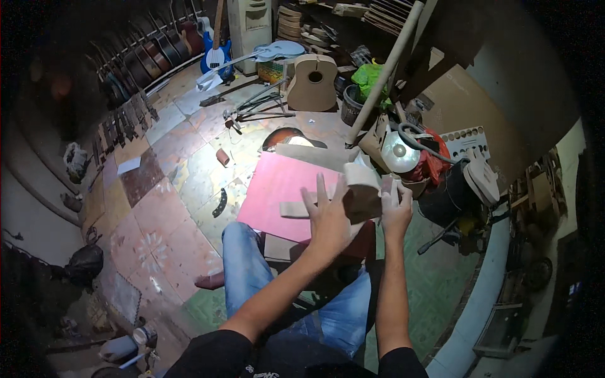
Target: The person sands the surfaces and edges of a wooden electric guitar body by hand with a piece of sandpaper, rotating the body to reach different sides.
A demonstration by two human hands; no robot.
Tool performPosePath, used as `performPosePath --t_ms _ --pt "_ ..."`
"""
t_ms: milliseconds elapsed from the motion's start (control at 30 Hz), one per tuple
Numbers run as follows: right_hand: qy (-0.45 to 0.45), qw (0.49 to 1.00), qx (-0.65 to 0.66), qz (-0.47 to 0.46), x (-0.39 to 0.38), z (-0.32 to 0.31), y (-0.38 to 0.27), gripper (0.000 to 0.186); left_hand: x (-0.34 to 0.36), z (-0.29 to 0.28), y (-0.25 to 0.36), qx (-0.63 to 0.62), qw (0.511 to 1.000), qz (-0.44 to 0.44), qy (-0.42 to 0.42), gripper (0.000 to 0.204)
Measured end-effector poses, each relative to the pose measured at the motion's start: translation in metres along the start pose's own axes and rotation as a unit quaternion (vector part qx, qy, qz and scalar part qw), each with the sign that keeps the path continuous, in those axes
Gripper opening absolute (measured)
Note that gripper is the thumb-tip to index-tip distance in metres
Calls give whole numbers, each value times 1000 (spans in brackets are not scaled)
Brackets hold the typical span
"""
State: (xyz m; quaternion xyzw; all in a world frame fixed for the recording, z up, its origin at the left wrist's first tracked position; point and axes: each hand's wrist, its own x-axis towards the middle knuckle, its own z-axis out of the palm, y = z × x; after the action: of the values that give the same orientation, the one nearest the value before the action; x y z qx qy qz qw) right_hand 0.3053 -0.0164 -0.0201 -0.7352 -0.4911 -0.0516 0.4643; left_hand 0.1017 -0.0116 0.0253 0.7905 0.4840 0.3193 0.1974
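A pale, blocky wooden piece [363, 178] with a curved edge is over my lap, at the right side of a flat pink board [271, 189]. My left hand [329, 220] lies over the wood with fingers stretched and spread. A narrow pale strip [291, 210] sticks out to the left from under that hand; whether it joins the block is hidden. At the block's right edge, my right hand [396, 211] has its dusty fingers curled closed around the wood, the grip partly hidden. Behind the pink board rests a dark sunburst guitar body [283, 134].
An unfinished guitar body [312, 88] stands ahead, near a blue electric guitar [215, 58]. To the right are a lit round lamp [399, 151], a black bucket [446, 195] and a leaning pole [386, 75]. A curved dark piece [220, 203] lies on the tiles [161, 214].
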Motion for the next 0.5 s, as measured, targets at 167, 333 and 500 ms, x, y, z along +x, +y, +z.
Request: performPosePath --t_ms 167,333,500 --pt "-3 1000 -6 24 3 -8 5 37 -17 11 -3 101 993 42 39 75" --pt "7 1000 -23 13 4 -9 -4 38 -28 16 20 0 1000 5 16 88" --pt "8 1000 -5 25 2 -13 4 40 -29 7 15 15 999 -17 29 90"
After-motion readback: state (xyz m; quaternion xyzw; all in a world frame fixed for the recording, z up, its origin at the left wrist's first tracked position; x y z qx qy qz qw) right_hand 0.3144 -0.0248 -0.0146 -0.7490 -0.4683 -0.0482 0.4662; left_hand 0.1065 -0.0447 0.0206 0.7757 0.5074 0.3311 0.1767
